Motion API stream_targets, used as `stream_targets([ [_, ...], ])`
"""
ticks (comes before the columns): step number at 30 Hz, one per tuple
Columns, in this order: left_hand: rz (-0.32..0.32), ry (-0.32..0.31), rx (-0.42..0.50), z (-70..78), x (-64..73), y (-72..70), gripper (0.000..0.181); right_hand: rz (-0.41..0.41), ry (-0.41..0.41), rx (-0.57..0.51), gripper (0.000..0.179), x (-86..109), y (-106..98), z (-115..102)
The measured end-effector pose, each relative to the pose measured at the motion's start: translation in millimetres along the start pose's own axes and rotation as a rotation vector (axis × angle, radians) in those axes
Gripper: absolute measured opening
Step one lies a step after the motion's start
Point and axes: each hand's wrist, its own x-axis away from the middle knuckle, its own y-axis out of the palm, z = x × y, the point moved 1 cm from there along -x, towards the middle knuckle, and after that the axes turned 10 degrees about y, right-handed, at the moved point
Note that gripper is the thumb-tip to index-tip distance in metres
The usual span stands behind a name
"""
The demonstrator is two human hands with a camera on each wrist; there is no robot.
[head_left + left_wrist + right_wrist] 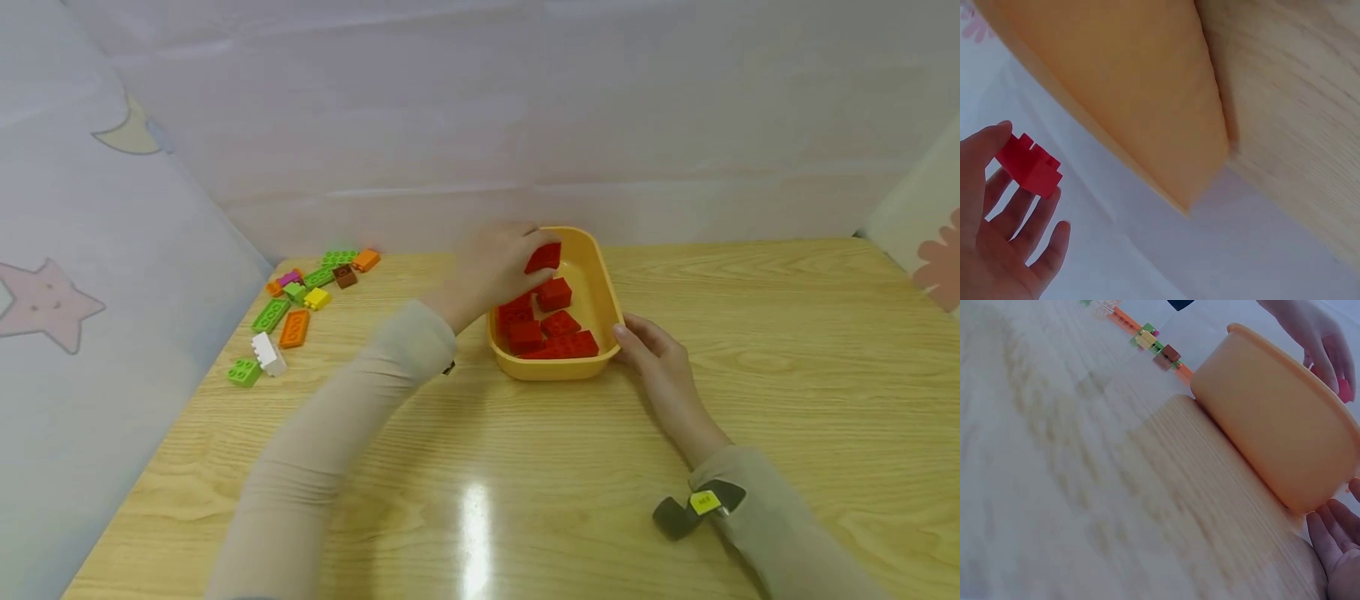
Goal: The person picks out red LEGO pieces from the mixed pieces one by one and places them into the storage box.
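Observation:
My left hand (495, 262) reaches over the left side of a yellow-orange plastic bin (597, 287) and pinches a red toy brick (546, 257) between thumb and fingers. The left wrist view shows that red brick (1030, 169) above the bin's rim, its studs visible. Inside the bin lie several more red bricks (555, 294), mostly toward its left and near sides. My right hand (667, 383) grips the bin's near right corner, with the thumb on the rim. From the right wrist, the fingers of the right hand (1338, 540) are seen against the bin's outer wall (1272, 419).
Loose bricks in green, orange, yellow, brown, magenta and white lie at the table's left, among them a white brick (268, 354) and an orange brick (294, 328). A pale sheet (450, 125) rises behind the wooden table (555, 467).

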Motion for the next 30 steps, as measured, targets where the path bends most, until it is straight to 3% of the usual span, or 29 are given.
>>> stream_targets([
  [3,-0.043,0.049,0.013,11.2,-3.5,3.2,0.046,-0.003,0.001,-0.008,0.066,0.1,1,0],
  [9,-0.212,0.110,0.042,29.6,-10.9,11.2,0.047,-0.014,0.004,-0.021,0.065,-0.7,3,1],
  [15,-0.319,0.093,0.026,43.1,-17.8,20.0,0.046,-0.018,-0.009,-0.001,0.065,-0.7,4,2],
  [20,-0.346,0.066,-0.012,48.9,-21.4,28.9,0.041,-0.018,-0.010,0.004,0.065,-0.5,5,1],
  [30,-0.323,0.049,-0.053,51.7,-25.2,41.5,0.040,-0.014,-0.001,0.020,0.066,-0.1,6,1],
])
